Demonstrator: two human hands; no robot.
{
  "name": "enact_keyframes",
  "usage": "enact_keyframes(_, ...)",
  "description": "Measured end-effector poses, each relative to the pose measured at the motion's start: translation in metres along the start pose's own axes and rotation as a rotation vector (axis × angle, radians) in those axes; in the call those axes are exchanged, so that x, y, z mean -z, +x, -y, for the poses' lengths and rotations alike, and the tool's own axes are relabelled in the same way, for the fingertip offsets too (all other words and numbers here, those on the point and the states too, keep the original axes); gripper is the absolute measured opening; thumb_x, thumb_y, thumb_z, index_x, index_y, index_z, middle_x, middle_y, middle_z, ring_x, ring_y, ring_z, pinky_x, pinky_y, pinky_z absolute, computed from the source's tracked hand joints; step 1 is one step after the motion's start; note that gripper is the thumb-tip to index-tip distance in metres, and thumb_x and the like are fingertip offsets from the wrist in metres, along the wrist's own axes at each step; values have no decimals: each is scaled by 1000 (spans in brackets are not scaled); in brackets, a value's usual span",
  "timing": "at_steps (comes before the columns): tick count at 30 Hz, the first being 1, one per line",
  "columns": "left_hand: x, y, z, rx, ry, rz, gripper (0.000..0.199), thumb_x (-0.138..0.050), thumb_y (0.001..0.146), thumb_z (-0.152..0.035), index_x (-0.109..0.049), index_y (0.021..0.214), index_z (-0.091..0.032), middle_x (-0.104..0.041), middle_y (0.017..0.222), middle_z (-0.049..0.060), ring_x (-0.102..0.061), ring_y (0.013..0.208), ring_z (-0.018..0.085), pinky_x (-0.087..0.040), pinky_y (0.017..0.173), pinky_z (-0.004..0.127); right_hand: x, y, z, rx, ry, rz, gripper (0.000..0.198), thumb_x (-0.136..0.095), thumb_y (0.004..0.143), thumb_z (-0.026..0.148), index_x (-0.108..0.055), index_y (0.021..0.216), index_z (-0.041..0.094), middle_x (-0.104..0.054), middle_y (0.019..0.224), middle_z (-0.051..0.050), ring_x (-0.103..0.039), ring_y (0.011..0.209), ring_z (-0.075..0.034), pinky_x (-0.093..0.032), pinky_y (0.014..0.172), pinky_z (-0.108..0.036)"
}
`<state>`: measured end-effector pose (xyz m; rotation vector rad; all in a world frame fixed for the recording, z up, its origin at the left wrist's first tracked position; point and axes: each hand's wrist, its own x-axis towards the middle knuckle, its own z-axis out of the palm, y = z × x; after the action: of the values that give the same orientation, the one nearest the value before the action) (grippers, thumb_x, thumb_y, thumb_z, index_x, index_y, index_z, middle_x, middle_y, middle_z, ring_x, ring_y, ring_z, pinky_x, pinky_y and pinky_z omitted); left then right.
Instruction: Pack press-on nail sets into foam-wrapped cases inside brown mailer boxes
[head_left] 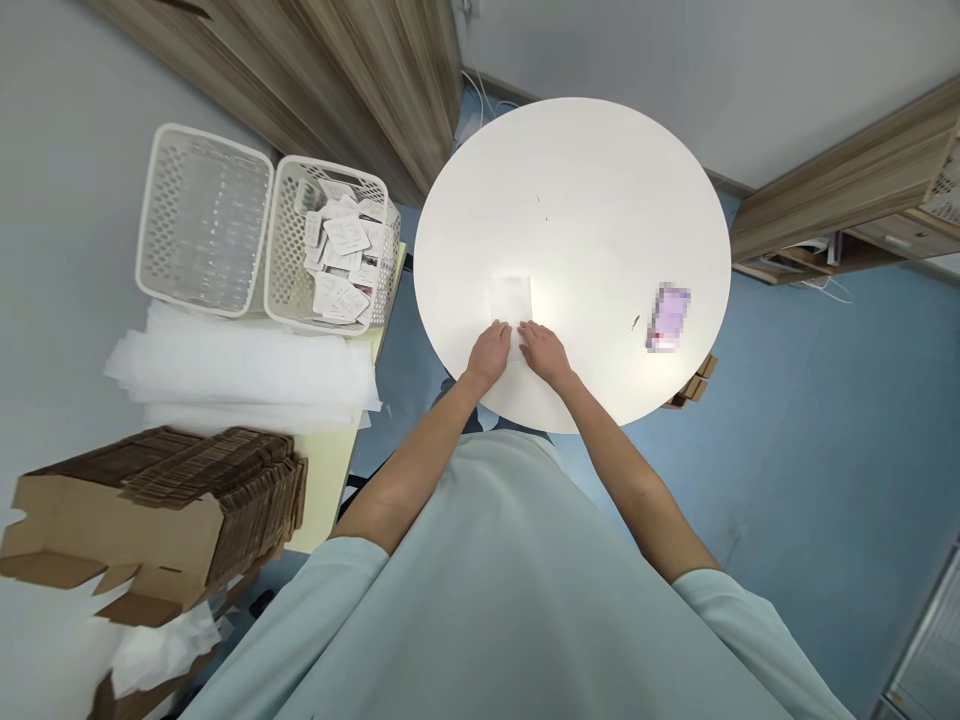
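On the round white table (592, 190), close to its near edge, lies a thin white sheet (511, 298) that looks like packing foam. My left hand (491, 348) grips its near left part with bent fingers. Opposite it, my right hand (543, 350) has its fingers curled onto the near right part. The fingertips of both hands almost meet over the sheet. Whether anything lies under or inside the sheet is hidden.
Left of the table, a side table (322, 490) bears a basket of small printed packets (281, 280), a basket of clear plastic pieces (146, 240), white foam sheets (247, 370) and flattened cardboard boxes (255, 510). A blurred purple phone-like object (669, 318) lies on the table's right.
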<state>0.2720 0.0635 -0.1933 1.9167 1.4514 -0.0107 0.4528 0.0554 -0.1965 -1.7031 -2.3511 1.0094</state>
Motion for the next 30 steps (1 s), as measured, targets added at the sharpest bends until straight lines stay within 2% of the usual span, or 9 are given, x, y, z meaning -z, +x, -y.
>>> enact_keyframes(6, 5, -16, 7, -45, -8, 31, 60, -48, 99, -17, -51, 158, -10, -52, 166, 20, -50, 154, 34, -40, 130, 51, -13, -26, -7, 56, 13, 47, 77, -68, 99, 22, -39, 170, 15, -36, 178, -18, -35, 166, -33, -37, 133, -57)
enact_keyframes(9, 4, -31, 9, -68, -14, 53, 58, -51, 99, -22, -53, 156, -11, -54, 164, 19, -53, 151, 33, -41, 129, 49, -24, -47, 1, 69, 4, 45, 73, -59, 105, 25, -33, 173, 13, -33, 178, -20, -31, 168, -33, -34, 134, -57)
enact_keyframes(13, -5, -59, 14, -79, -54, 95, 70, -63, 99, -39, -47, 163, -15, -46, 172, 16, -43, 161, 33, -35, 134, 48, -30, -73, 9, 82, -1, 38, 68, -49, 112, 40, -34, 172, 11, -34, 178, -21, -32, 167, -33, -33, 134, -55)
enact_keyframes(16, -9, -74, 16, 6, -128, 102, 78, -68, 98, -48, -45, 166, -18, -42, 176, 14, -42, 162, 32, -36, 133, 47, -28, -80, 9, 70, 28, 21, 64, -45, 114, 45, -39, 170, 14, -40, 176, -19, -38, 165, -31, -36, 132, -52)
enact_keyframes(18, -8, -75, 15, 107, -180, 82, 72, -67, 101, -48, -49, 164, -20, -49, 172, 11, -51, 156, 31, -43, 128, 44, -26, -78, 9, 38, 68, -10, 59, -43, 115, 46, -45, 166, 16, -47, 172, -18, -45, 160, -31, -41, 129, -51)
enact_keyframes(21, -1, -63, 10, 260, -216, 32, 55, -64, 104, -47, -62, 153, -22, -68, 155, 9, -65, 140, 31, -51, 117, 40, -23, -65, 13, -58, 132, -73, 51, -39, 117, 45, -55, 156, 17, -63, 157, -18, -58, 147, -31, -47, 120, -48)
enact_keyframes(24, 8, -44, 4, 406, -190, 9, 41, -64, 104, -50, -76, 128, -19, -81, 124, 13, -74, 116, 33, -56, 99, 39, -19, -46, 19, -196, 145, -105, 43, -36, 118, 41, -63, 140, 16, -71, 138, -18, -67, 126, -30, -52, 108, -43)
enact_keyframes(27, 14, -29, 1, 502, -179, 6, 35, -68, 100, -53, -77, 101, -19, -80, 101, 12, -73, 99, 31, -53, 84, 35, -14, -27, 23, -343, 157, -100, 35, -39, 117, 40, -67, 120, 18, -71, 124, -15, -69, 105, -26, -54, 90, -36)
enact_keyframes(30, 16, -19, 0, 564, -195, -8, 33, -70, 99, -53, -71, 90, -21, -77, 93, 9, -71, 92, 27, -49, 78, 33, -9, -15, 23, -458, 193, -78, 28, -48, 115, 41, -66, 109, 21, -70, 115, -9, -67, 93, -22, -51, 80, -32)
